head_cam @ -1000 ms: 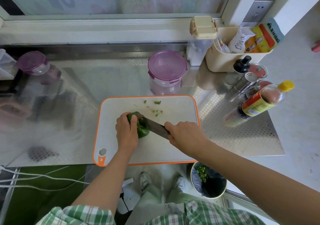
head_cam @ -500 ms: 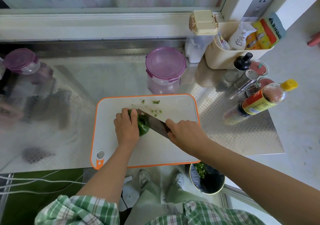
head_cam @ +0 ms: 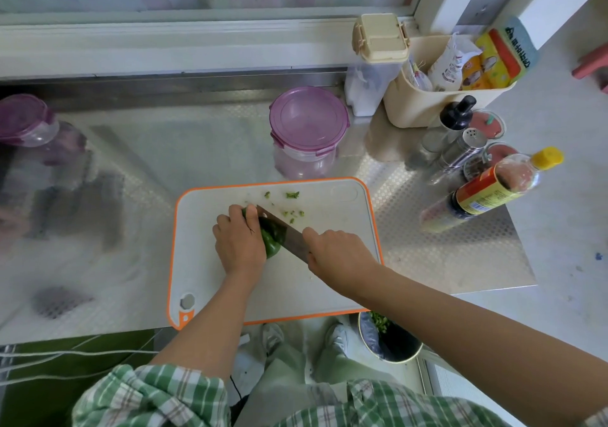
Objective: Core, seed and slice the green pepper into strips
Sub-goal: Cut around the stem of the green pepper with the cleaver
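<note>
Left grip [head_cam: 238,242] clamps green pepper [head_cam: 271,241], right grip [head_cam: 339,250] wraps knife [head_cam: 291,234]. Tuck fingertips, hold blade vertical, slice even strips.

bare cutting board [head_cam: 335,281] right of hands, purple-lidded jar [head_cam: 308,132] behind

The broad steel knife [head_cam: 289,234] has worked further left into the glossy green bell pepper [head_cam: 270,244]. Its tip now reaches up beside the index finger of the left hand [head_cam: 238,242] (a second ago it stopped at the pepper's top). More of the blade's flat face shows, so it seems tilted, though that is hard to judge. The right hand [head_cam: 339,252] has edged left over the white, orange-rimmed cutting board [head_cam: 329,196].
</note>
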The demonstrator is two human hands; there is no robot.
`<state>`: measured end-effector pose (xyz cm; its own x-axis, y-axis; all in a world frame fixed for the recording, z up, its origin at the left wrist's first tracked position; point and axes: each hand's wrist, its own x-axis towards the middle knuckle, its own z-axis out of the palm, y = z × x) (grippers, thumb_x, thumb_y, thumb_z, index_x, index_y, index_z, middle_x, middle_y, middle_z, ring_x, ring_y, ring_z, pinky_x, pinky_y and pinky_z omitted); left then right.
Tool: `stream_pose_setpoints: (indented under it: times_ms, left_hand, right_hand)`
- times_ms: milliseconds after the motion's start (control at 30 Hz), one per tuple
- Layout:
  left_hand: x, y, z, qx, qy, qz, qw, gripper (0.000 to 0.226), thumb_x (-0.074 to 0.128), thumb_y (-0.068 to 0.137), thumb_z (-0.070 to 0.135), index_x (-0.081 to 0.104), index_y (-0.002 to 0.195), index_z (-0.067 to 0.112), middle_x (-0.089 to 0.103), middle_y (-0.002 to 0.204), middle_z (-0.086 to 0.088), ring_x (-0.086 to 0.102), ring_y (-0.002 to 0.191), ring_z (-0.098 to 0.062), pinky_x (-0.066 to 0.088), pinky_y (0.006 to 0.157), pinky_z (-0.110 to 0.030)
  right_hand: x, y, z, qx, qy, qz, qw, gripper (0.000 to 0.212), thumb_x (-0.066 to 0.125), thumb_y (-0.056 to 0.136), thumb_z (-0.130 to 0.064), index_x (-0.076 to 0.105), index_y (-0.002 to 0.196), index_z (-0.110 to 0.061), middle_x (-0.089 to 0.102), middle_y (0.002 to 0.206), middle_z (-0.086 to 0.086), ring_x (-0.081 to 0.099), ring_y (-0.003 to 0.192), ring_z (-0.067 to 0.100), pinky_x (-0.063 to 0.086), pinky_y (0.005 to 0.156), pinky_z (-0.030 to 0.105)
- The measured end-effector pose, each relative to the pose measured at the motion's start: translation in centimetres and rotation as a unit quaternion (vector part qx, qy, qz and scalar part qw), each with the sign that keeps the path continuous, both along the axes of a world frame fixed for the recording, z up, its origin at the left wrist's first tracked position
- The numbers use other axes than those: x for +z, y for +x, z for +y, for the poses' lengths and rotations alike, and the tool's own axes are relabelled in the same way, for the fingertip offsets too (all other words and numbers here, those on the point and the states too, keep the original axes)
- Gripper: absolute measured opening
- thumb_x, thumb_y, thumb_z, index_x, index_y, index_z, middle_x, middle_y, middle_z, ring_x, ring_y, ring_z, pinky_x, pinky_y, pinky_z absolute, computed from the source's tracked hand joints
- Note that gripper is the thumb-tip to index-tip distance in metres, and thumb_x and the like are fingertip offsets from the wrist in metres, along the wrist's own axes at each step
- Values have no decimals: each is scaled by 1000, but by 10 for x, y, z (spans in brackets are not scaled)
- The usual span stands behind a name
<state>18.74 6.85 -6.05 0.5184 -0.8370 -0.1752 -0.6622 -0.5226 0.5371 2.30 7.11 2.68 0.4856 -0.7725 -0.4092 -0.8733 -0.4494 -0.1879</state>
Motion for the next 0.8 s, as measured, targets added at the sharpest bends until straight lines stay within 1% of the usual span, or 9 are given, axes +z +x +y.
stream_pose_setpoints:
  times_ms: [67, 133, 333, 400, 467, 533, 633, 733, 800]
  left_hand:
    - [0, 0, -2, 7, 4, -7, 1000, 42, 25, 104, 40, 49, 114, 8, 52, 113, -18, 46, 107, -34, 41, 83, -44]
    - [0, -1, -4, 20, 4, -8, 1000, 43, 25, 104, 39, 50, 114, 6, 52, 113, -19, 46, 107, -36, 41, 84, -45]
    - [-1, -5, -7, 31, 4, -31, 999, 43, 27, 104, 38, 51, 112, 3, 53, 111, -24, 46, 107, -41, 41, 81, -49]
    - [-1, -4, -7, 38, 5, -26, 999, 43, 26, 104, 38, 50, 113, 4, 53, 112, -24, 47, 107, -40, 41, 82, -49]
    - [0, -1, -5, 37, 7, -16, 999, 44, 24, 104, 40, 49, 114, 6, 52, 112, -21, 46, 107, -39, 41, 84, -48]
    - [0, 1, -3, 28, 2, -12, 1000, 43, 22, 104, 41, 49, 114, 8, 52, 111, -19, 46, 106, -36, 41, 84, -47]
    - [-1, 2, 0, 4, -13, -7, 1000, 42, 22, 104, 39, 49, 113, 9, 52, 110, -18, 46, 104, -36, 38, 82, -44]
    - [-2, 1, 1, -5, -14, -15, 1000, 42, 22, 104, 38, 50, 112, 8, 52, 110, -19, 45, 103, -36, 39, 82, -45]
    - [-2, 0, 1, 3, -13, -19, 1000, 41, 23, 104, 38, 50, 113, 8, 52, 111, -19, 46, 105, -36, 40, 84, -46]
  right_hand:
    - [-2, 3, 1, -8, 2, -6, 1000, 6, 40, 96, -11, 38, 99, -15, 32, 65, -1, 30, 52, 14, 18, 46, 29]
    - [-3, 6, 1, -13, -2, -6, 1000, 10, 40, 95, -8, 41, 104, -12, 33, 64, 0, 32, 52, 15, 19, 46, 29]
    - [-5, 12, 12, -13, -26, 11, 1000, 26, 47, 91, 1, 41, 114, -10, 29, 63, -1, 27, 50, 15, 17, 44, 29]
    - [-6, 11, 12, -11, -28, 7, 1000, 26, 47, 91, -1, 41, 115, -11, 31, 63, 0, 29, 50, 15, 19, 45, 29]
    - [-1, 5, 5, -16, -25, -7, 1000, 19, 43, 95, -8, 42, 114, -11, 45, 71, 3, 36, 55, 19, 25, 48, 32]
    - [6, -5, -6, -3, -17, -23, 1000, 17, 41, 98, -18, 44, 113, -11, 59, 91, 11, 49, 70, 28, 31, 59, 34]
    - [16, -18, -17, 40, 6, -18, 999, 23, 40, 99, -24, 46, 115, -10, 60, 102, 15, 57, 88, 35, 31, 65, 35]
    - [16, -17, -17, 53, 7, -15, 998, 23, 40, 99, -24, 47, 116, -10, 60, 102, 15, 57, 86, 33, 32, 64, 35]
    - [12, -12, -12, 50, -1, -12, 999, 20, 41, 98, -20, 47, 114, -10, 60, 100, 14, 54, 79, 31, 31, 63, 34]
